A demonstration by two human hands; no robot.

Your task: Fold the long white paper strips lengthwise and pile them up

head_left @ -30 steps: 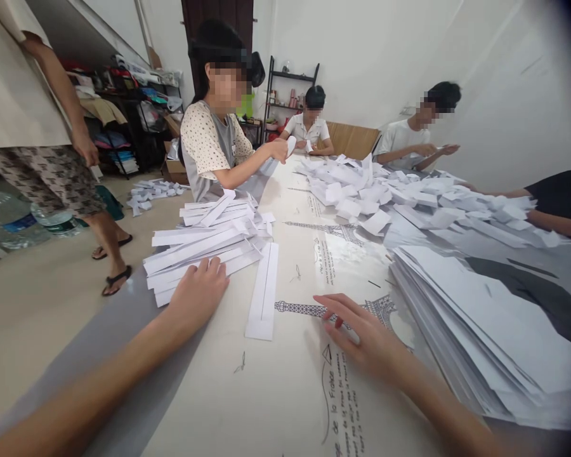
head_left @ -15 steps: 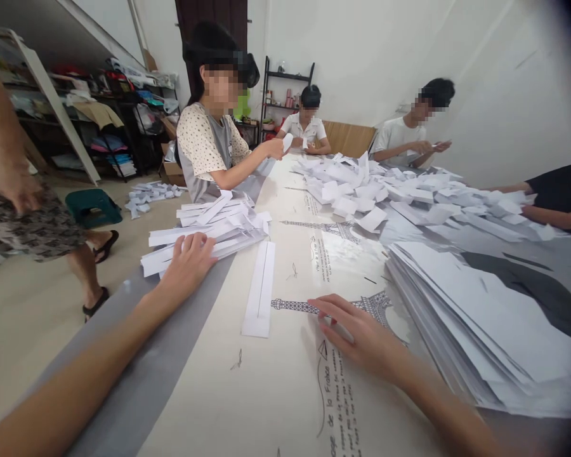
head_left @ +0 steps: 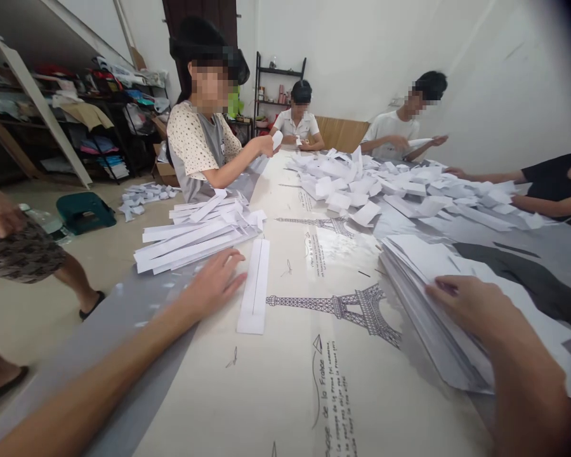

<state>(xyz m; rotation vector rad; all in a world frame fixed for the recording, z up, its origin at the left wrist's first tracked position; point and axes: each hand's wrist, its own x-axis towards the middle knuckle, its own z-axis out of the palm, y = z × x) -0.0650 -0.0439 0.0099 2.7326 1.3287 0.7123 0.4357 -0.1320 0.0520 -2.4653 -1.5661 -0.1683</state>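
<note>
My left hand (head_left: 216, 282) rests on the table with fingers spread, its fingertips just left of a narrow folded paper strip (head_left: 253, 289) with a dark line along its middle. Beyond that hand is a loose pile of white folded strips (head_left: 195, 238). At the right, my right hand (head_left: 476, 311) lies over a thick stack of white paper sheets (head_left: 409, 254), its fingers bent together and pinching at the top sheet. The thumb's contact is partly hidden.
A cream tablecloth (head_left: 209, 387) printed with Eiffel towers covers the table. A heap of white paper pieces (head_left: 361, 190) fills the far right. Several people sit around the table; another person's leg (head_left: 76, 279) is at the left by a green stool (head_left: 85, 209).
My left hand has come off the strip pile toward me and right, beside the single strip. My right hand has moved right from the printed tower onto the sheet stack.
</note>
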